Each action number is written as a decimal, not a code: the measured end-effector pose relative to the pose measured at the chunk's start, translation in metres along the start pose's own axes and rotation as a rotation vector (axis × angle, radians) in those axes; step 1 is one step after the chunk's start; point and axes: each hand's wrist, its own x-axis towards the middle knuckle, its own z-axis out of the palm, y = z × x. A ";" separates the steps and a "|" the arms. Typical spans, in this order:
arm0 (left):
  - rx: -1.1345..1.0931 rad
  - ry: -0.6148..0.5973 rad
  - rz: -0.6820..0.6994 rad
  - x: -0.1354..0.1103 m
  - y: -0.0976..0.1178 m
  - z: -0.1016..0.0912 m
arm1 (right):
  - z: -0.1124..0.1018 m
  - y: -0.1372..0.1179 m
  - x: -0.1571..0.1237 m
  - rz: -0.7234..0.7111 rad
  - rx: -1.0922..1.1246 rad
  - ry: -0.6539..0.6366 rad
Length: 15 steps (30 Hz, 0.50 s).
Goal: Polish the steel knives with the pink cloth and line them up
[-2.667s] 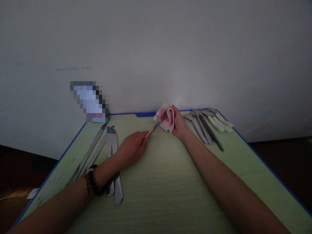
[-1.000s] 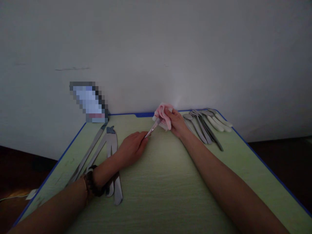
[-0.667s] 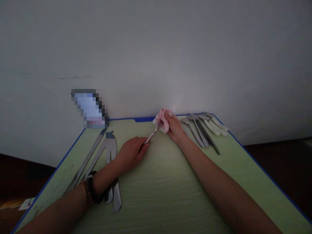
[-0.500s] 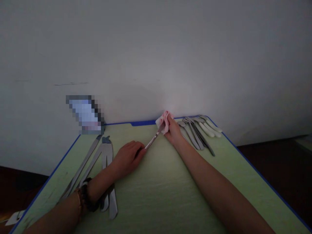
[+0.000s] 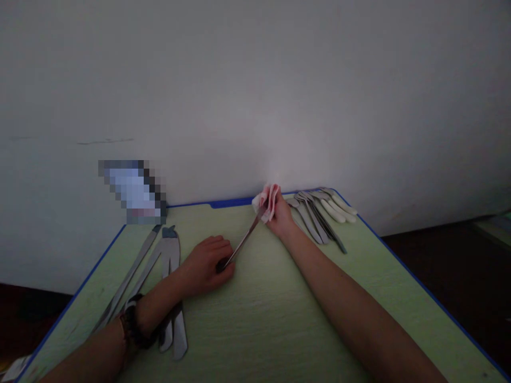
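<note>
My left hand (image 5: 209,266) is closed around the lower end of a slim metal piece of cutlery (image 5: 244,239), low over the table. That piece slants up and away to the right; its far end widens at the cloth, and I cannot make out whether it is a fork or a spoon. Bunched in my right hand (image 5: 282,218) is a pink and white cloth (image 5: 265,201), which touches the far end of the cutlery. Several flat metal utensils (image 5: 171,252) lie beside and beneath my left forearm. Next to my right wrist lies a group of metal cutlery (image 5: 315,218).
The pale green table (image 5: 255,324) has a blue edge and stands against a grey wall (image 5: 255,96). At its back left corner, a blurred-out bright screen (image 5: 133,191) leans. White-handled utensils (image 5: 333,209) lie at the back right.
My left hand has moved slightly down and left, and more of the cutlery's shaft shows between my hands. The cloth stays at the far end. The whole view has shifted slightly.
</note>
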 end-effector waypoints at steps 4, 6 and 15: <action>0.000 -0.013 0.019 -0.001 -0.001 0.001 | 0.000 0.000 0.001 -0.002 0.002 -0.009; 0.007 -0.016 0.010 -0.001 -0.001 0.001 | 0.000 0.000 0.001 -0.002 -0.016 0.011; 0.005 -0.016 -0.015 -0.001 -0.001 0.001 | 0.004 0.001 -0.003 0.008 -0.156 0.039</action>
